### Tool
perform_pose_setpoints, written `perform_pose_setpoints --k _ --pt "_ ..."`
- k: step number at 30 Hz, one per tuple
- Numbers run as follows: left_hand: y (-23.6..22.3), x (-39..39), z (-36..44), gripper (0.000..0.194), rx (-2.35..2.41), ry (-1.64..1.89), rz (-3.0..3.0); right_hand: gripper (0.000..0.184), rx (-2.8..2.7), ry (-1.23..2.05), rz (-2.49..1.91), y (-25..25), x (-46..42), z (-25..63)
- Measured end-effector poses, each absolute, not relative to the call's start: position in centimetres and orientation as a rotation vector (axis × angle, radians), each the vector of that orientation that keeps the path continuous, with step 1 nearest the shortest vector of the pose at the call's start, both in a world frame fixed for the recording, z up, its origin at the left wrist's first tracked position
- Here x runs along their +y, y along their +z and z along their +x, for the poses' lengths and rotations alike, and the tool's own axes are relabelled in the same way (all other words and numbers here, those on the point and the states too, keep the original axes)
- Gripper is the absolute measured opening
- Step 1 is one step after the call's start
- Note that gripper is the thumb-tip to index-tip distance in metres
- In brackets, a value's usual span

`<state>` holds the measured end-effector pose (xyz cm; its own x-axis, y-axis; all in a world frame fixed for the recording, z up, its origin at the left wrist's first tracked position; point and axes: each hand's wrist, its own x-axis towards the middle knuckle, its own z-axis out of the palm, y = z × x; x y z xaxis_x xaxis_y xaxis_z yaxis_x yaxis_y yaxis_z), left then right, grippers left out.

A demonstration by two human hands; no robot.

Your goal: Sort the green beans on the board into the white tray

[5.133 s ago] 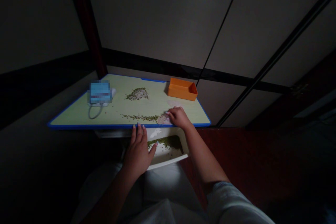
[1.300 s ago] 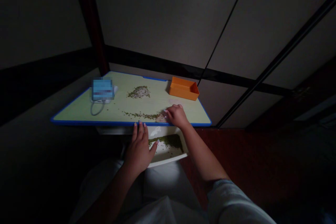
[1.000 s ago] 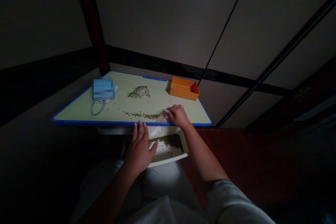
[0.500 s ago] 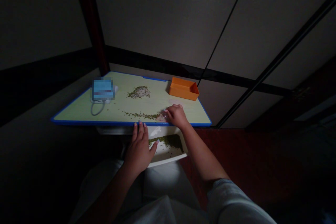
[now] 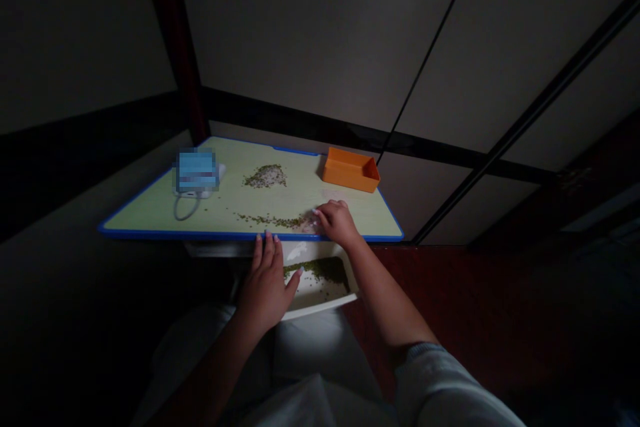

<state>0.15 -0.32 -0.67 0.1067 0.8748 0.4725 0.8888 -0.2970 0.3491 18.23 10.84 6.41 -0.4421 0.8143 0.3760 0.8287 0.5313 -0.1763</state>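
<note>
Pixelated blue object (image 5: 197, 170); grains (image 5: 265, 177) too small

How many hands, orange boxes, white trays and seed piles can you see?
Hands: 2 (left hand, right hand)
Orange boxes: 1 (orange box)
White trays: 1 (white tray)
Seed piles: 3 (green seed heap, green seed line, green seed patch)
Total: 7

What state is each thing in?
Bean strip, scattered near the board edge.
Right hand, cupped, touching the board beside them.
Left hand, open, on the near edge.
Bean heap, loose, mid-board.
White tray, under the edge, holding beans.
Orange box, open-topped, far edge.
</note>
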Motion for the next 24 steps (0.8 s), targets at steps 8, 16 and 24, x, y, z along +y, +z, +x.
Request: perform_pose_setpoints --k 8,16,24 --pt "-0.7 -0.3 0.0 0.073 -1.832 -0.963 -2.326 0.031 -2.389 -0.251 -1.503 7.0 10.0 16.6" --pt "-1.0 -0.2 0.0 0.073 -1.822 -0.956 -2.309 0.028 -2.379 -0.349 -1.596 6.7 10.4 18.2" --pt "-0.9 -0.2 0.0 0.074 -1.834 -0.971 -2.312 0.031 -2.247 -0.308 -1.759 6.5 11.1 19.8"
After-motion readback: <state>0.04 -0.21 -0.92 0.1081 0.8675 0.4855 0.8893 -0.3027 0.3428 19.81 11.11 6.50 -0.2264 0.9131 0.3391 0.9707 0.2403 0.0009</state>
